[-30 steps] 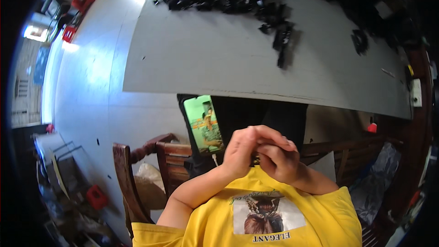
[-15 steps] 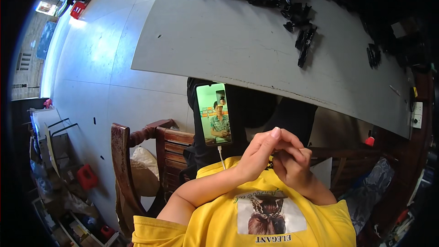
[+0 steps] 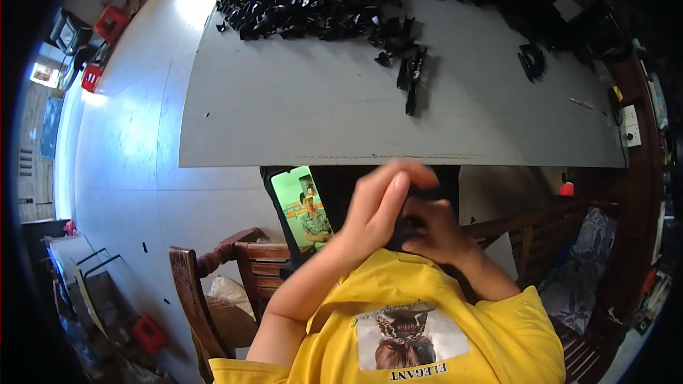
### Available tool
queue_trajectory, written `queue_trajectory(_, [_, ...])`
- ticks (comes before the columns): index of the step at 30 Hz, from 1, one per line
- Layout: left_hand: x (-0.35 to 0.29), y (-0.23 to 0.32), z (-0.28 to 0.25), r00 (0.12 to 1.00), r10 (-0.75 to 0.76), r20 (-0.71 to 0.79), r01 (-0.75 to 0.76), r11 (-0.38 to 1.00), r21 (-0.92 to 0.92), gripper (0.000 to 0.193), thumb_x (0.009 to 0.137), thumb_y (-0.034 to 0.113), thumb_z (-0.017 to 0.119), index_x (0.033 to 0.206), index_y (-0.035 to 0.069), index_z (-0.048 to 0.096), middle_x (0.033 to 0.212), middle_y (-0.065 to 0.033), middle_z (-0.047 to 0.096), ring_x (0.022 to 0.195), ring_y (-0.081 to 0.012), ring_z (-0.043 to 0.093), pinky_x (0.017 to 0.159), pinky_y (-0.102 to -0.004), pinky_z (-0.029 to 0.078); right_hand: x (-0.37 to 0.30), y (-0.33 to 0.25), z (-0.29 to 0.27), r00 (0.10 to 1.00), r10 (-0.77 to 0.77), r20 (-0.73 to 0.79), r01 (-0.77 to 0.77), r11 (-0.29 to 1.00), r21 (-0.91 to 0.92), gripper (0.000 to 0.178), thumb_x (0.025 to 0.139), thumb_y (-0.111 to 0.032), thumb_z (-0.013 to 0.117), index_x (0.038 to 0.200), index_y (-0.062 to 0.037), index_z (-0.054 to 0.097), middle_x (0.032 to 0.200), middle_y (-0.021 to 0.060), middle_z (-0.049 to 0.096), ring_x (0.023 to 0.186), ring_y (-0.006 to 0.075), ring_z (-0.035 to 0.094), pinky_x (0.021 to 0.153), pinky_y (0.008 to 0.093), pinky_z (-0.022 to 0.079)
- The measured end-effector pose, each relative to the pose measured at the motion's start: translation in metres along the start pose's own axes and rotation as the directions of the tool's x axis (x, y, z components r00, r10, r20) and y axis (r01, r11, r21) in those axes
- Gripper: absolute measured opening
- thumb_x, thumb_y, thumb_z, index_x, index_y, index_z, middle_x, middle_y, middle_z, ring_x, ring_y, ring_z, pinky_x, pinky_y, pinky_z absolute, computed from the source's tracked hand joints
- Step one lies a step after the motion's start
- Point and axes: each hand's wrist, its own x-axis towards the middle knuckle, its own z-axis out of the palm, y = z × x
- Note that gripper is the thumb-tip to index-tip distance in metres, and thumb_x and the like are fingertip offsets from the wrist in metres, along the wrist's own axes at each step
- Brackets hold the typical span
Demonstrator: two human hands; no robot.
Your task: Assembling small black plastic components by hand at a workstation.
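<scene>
Over my lap, just off the table's near edge, both hands are close together. My left hand (image 3: 377,206) has its thumb up beside bent fingers that curve toward the right; their tips are smeared by motion. Facing it, my right hand (image 3: 442,231) is curled, with dark shadow between thumb and fingers. Whatever either hand grips, if anything, is too hidden to name. A phone (image 3: 300,206) rests on my left thigh, its lit screen showing a person against a green wall.
On the grey table (image 3: 284,114) lies a large heap of black glossy pieces (image 3: 299,3). Separate black pieces (image 3: 413,78) lie nearer, and another black cluster (image 3: 531,62) sits to the right with a pen (image 3: 580,103). A wooden chair (image 3: 183,277) stands left; red stools (image 3: 112,23) are far left.
The view has turned and tipped, so the table edge now runs level. My hands have risen toward that edge and drawn slightly apart, with the left fingers blurred.
</scene>
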Motion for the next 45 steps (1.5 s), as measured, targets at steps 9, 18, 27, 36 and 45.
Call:
queue_trajectory(9, [0.127,-0.059,-0.048,0.959,0.25,-0.135,0.034,0.371,0.928,0.007,0.088,0.016,0.057,0.092,0.011,0.06,0.088,-0.0059,0.06,0.084,-0.0286,0.061,0.067,-0.0382,0.048,0.088,0.063,-0.046,0.903,-0.319,-0.287,0.076,0.778,-0.624,0.016,0.076,0.0,0.063,0.092,-0.0058,0.06,0.109,0.0059,0.06,0.093,0.0266,0.058,0.075,0.0341,0.049])
queue_trajectory(18, [0.119,-0.052,-0.062,0.966,0.162,-0.201,0.14,0.322,0.936,0.015,0.081,0.021,0.068,0.083,0.009,0.058,0.09,-0.0033,0.057,0.081,-0.0242,0.062,0.062,-0.0378,0.049,0.085,0.07,-0.044,0.96,-0.238,-0.15,0.061,0.696,-0.716,0.026,0.078,0.0,0.059,0.103,-0.0046,0.06,0.101,0.0057,0.058,0.092,0.0242,0.057,0.077,0.0362,0.047])
queue_trajectory(27, [0.136,-0.055,-0.067,0.967,0.216,-0.138,0.049,0.373,0.926,0.01,0.079,0.011,0.068,0.086,0.01,0.061,0.095,-0.0033,0.057,0.084,-0.0247,0.062,0.067,-0.038,0.049,0.068,0.065,-0.041,0.954,-0.172,-0.244,-0.026,0.766,-0.643,0.027,0.073,0.005,0.065,0.097,-0.0041,0.057,0.094,0.0067,0.055,0.089,0.0258,0.056,0.076,0.0375,0.046])
queue_trajectory(36, [0.068,-0.022,-0.063,1.0,0.026,-0.018,-0.01,0.795,0.607,0.013,0.08,-0.001,0.068,0.09,0.003,0.062,0.088,-0.0033,0.056,0.074,-0.0101,0.055,0.065,-0.0234,0.046,0.045,0.03,-0.038,0.919,0.119,-0.376,-0.144,0.989,-0.039,0.019,0.09,-0.004,0.061,0.105,-0.0015,0.05,0.073,0.0067,0.055,0.059,0.013,0.052,0.058,0.0242,0.044])
queue_trajectory(45, [0.01,-0.002,-0.029,0.998,-0.068,-0.008,0.065,0.976,-0.206,0.014,0.087,-0.004,0.062,0.098,-0.005,0.053,0.093,-0.0058,0.057,0.084,-0.0098,0.058,0.078,-0.0223,0.049,0.042,-0.014,0.004,0.916,-0.008,-0.402,0.056,0.993,0.107,0.026,0.091,-0.007,0.059,0.115,0.001,0.052,0.089,0.0052,0.063,0.068,0.0076,0.057,0.062,0.0222,0.047])
